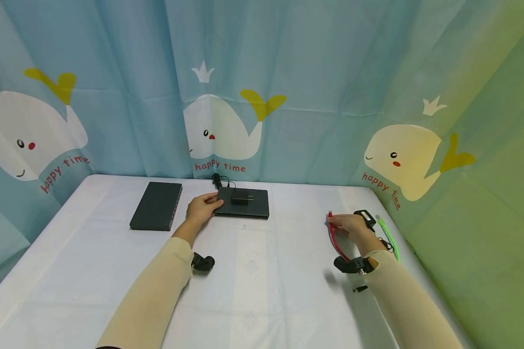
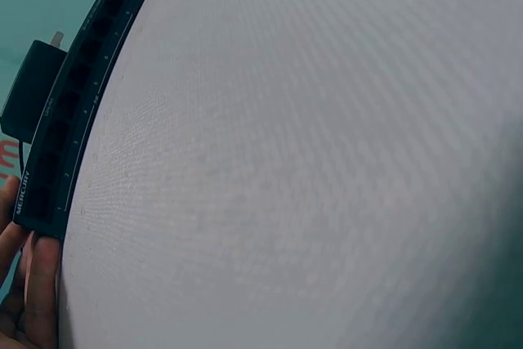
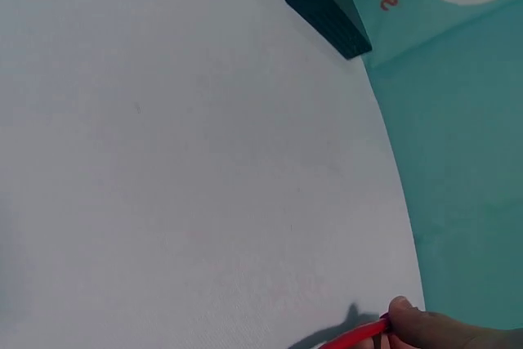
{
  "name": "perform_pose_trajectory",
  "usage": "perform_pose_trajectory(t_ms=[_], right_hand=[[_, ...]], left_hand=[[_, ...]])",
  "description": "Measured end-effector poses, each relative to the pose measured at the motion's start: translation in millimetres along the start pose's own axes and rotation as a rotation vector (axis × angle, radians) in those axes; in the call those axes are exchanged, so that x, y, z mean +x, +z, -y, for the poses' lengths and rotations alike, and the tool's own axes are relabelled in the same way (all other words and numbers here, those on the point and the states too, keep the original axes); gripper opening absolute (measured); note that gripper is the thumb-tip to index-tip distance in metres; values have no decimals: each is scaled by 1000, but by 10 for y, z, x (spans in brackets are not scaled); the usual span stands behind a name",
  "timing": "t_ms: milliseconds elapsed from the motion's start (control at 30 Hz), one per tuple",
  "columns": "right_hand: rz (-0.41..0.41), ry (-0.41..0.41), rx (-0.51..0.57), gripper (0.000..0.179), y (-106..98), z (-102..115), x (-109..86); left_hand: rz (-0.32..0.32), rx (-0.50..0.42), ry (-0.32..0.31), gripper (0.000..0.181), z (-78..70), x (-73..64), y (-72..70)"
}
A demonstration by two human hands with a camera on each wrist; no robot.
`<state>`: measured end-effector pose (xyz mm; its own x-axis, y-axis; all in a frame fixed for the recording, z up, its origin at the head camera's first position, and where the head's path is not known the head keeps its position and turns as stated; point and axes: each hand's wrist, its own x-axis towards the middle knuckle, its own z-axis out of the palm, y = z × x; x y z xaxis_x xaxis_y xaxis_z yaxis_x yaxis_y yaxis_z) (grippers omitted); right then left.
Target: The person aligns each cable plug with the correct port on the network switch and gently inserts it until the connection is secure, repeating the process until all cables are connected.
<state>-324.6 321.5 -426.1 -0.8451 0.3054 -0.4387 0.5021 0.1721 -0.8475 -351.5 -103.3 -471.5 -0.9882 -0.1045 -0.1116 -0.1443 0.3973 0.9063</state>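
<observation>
Red cable is showing at two o'clock of the bench, its end being pinched by the right hand. At twelve o'clock, the left hand is gripping the black network box, where a plug adapter is resting.

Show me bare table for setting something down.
One bare patch of table lies between the right black box and the red cable. Another lies in front of the left black box, left of the left sleeve. It's crowded around the right hand: red cable, green cable and black cord.
</observation>
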Motion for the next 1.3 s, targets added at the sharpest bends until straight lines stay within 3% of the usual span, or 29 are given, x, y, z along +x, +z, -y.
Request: perform_pose_trajectory(t_ms=[733, 933, 1300], right_hand=[[185, 3, 101, 20, 506, 12, -250], [197, -14, 106, 36, 615, 13, -304], [202, -20, 135, 38, 817, -26, -360]], left_hand=[[-3, 0, -1, 50, -8, 0, 7], [-8, 3, 0, 49, -14, -3, 5], [-9, 6, 2, 49, 0, 12, 7]])
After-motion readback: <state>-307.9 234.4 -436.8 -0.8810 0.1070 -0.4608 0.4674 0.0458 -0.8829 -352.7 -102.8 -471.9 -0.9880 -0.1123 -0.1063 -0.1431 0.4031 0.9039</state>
